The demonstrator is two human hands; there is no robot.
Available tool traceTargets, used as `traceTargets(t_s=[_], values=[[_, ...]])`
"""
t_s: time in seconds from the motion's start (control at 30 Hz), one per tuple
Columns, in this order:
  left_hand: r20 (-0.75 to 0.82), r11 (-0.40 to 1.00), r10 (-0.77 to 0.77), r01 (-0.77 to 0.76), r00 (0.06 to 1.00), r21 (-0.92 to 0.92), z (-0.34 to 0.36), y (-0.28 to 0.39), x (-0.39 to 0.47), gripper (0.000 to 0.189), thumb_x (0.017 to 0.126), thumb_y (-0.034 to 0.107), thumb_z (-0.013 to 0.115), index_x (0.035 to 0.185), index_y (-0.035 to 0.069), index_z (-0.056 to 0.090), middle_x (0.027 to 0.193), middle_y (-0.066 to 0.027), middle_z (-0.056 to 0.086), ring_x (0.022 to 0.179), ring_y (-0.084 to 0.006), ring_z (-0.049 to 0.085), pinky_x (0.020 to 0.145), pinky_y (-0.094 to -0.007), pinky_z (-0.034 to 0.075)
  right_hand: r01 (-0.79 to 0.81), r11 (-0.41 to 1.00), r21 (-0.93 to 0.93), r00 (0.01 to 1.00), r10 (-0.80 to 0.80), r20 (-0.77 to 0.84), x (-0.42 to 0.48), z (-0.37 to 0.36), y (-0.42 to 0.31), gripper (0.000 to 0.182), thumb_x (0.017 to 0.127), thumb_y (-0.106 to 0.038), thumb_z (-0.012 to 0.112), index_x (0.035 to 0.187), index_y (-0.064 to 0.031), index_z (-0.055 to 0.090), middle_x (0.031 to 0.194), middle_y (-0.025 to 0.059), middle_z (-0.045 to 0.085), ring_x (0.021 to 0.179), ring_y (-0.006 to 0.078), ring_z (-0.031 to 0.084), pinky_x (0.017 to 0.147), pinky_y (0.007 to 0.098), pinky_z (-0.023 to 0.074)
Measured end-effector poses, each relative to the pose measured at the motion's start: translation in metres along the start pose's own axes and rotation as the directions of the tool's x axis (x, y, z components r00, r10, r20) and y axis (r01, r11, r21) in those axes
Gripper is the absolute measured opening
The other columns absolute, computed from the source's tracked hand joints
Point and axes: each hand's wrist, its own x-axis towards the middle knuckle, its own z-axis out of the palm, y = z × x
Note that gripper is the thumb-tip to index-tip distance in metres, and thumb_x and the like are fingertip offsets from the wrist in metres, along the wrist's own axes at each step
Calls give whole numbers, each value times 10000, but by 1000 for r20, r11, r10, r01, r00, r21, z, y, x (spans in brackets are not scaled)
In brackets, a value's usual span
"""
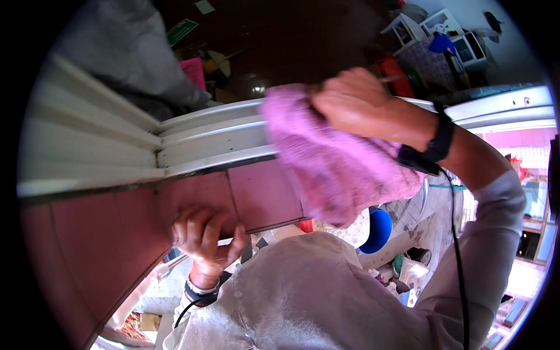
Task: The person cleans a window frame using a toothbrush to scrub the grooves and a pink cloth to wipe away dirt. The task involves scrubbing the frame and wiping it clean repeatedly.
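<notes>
A pink cloth [350,179], blurred and crumpled, hangs from my right hand [350,98], which grips its upper end in a fist. It drapes over the white window frame track [218,135] and part of the pink tiled sill [262,192]. Whether the cloth presses on the track, I cannot tell. On the sill, to the left, rests my left hand [208,236], with nothing in it and its fingers spread near the front edge. Straps with black cables circle both wrists.
White grooved frame [92,127] rises at the left. Beyond the track lie a dark floor, a grey cloth cover [122,48], a pink object [194,72] and stacked furniture [437,35]. Below the sill on my side are a blue bucket [376,229] and plastic bags [411,271].
</notes>
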Motion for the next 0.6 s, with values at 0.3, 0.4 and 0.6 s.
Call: traceTargets(t_s=[0.3, 0.4, 0.6], values=[[-105, 999, -28, 31, 994, 25, -2, -7, -9, 302, 596, 303, 658, 697, 37, 558, 825, -123, 562, 783, -309, 551, 653, -392, 443, 382, 918, 108, 881, -327, -341, 127, -43, -93, 149, 684, -93, 530, 665, 1, 644, 742, 208, 626, 696, 342, 635, 585, 442, 479], [-176, 998, -55, 47, 983, -50, -3, -10, -6, 312, 576, 253, 671, 769, 15, 612, 817, -118, 584, 780, -309, 562, 686, -388, 459, 226, 957, 182, 943, -168, -286, 120, -35, -85, 139, 684, -78, 531, 749, -49, 650, 771, 192, 633, 752, 364, 628, 626, 456, 485], [-177, 873, -348, 249, 920, -420, -8, -4, -17, 169, 697, 99, 646, 818, -14, 610, 735, -67, 570, 664, -188, 545, 605, -304, 447, 1, 537, 844, 999, 40, -26, 20, -46, -47, 227, 915, -194, 472, 818, -17, 575, 606, 3, 479, 563, 80, 444, 507, 247, 355]])
